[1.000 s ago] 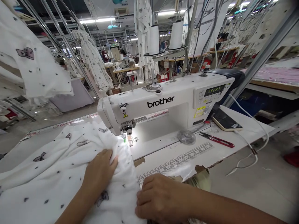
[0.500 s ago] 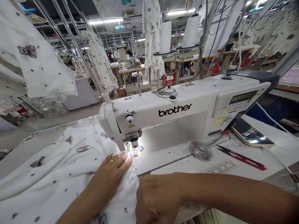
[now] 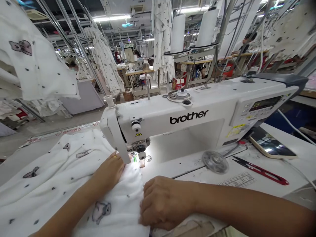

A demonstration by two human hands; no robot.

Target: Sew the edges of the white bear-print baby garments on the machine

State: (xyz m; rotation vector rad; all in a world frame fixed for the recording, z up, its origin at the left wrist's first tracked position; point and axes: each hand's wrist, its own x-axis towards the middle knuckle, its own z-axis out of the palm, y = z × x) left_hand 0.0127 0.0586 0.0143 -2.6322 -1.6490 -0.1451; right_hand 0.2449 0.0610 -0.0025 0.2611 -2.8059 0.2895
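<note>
A white printed fabric [image 3: 56, 184] lies spread over the table's left half and runs under the needle [image 3: 135, 158] of a white Brother sewing machine [image 3: 187, 115]. My left hand [image 3: 110, 171] rests flat on the cloth, fingers stretched toward the presser foot and partly hidden behind the machine head. Nearer to me, my right hand [image 3: 163, 202] is curled, its fingers pinching the fabric's right edge.
On the table to the right lie a clear round disc [image 3: 215, 161], red thread snips [image 3: 261, 170], a phone [image 3: 271, 146] and a printed ruler strip [image 3: 238, 180]. Two thread cones [image 3: 177, 33] stand behind the machine. White garments [image 3: 37, 65] hang at left. Other workstations fill the background.
My left hand has slid forward along the cloth until its fingertips reach the machine head. My right hand came in closer to the fabric edge. The view has moved closer to the machine.
</note>
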